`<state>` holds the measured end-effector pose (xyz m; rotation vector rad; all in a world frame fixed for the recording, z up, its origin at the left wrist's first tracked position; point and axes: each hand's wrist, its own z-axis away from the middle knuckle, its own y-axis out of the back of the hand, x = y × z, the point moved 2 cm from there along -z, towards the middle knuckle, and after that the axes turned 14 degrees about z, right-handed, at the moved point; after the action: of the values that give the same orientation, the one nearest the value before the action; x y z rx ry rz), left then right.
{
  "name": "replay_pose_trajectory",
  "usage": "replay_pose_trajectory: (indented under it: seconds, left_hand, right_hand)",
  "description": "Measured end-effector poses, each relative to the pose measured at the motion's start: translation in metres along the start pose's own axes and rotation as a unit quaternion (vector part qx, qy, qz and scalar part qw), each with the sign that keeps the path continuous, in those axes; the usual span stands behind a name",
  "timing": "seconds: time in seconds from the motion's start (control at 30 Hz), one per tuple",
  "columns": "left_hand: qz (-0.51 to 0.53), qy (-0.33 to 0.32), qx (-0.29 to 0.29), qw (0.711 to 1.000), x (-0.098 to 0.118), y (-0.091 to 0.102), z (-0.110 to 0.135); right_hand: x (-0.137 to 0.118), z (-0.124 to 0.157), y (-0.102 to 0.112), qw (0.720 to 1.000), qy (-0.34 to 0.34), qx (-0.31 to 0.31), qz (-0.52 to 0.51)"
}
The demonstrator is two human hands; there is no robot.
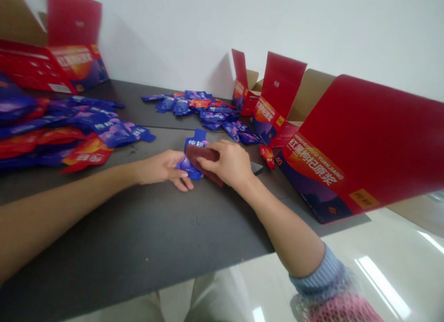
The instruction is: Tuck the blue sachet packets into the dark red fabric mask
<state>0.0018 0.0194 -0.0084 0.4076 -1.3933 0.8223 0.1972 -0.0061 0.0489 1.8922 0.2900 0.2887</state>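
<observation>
A blue-purple pouch (196, 138) with white lettering is held over the dark table by my left hand (162, 167), its thumb on the pouch's lower left edge and the other fingers beneath. My right hand (233, 161) grips a folded brownish-red cloth (201, 155), which lies against the pouch's front and hides part of it. The right fingertips are partly tucked behind the cloth. Just right of that hand, a small dark flat piece (256, 168) rests on the table; what it is, I cannot make out.
A large heap of blue and red pouches (104, 124) lies to the left, and a smaller pile (208, 107) sits at the back. Open red cartons (277, 100) line the right side, with a big one (347, 151) nearest. Another red carton (65, 65) stands back left against the wall.
</observation>
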Motion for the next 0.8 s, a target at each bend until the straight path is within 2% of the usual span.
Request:
replay_pose_trajectory:
  seconds: [0.13,0.23,0.5,0.63,0.7,0.8]
  left_hand:
    - [-0.005,-0.013,0.010,1.000,-0.001,-0.005,0.002]
    - [-0.006,-0.019,0.020,1.000,-0.002,-0.008,0.002]
    - [0.026,-0.040,0.020,0.999,-0.007,-0.003,0.001]
    - [0.033,-0.034,0.003,0.999,-0.004,0.000,0.000]
    - [0.023,-0.024,-0.002,0.999,-0.002,0.001,0.000]
    - [0.006,-0.012,-0.008,1.000,0.000,0.004,-0.001]
  right_hand:
    - [0.014,-0.005,0.003,0.995,-0.071,0.050,0.055]
    - [0.016,-0.004,0.005,0.991,-0.082,0.074,0.075]
    - [-0.012,0.009,0.005,0.997,0.047,0.041,0.034]
    - [-0.020,0.015,0.008,0.991,0.131,-0.030,0.022]
    - [-0.021,0.017,0.009,0.986,0.153,-0.059,0.033]
    - [-0.023,0.018,0.009,0.985,0.152,-0.067,0.046]
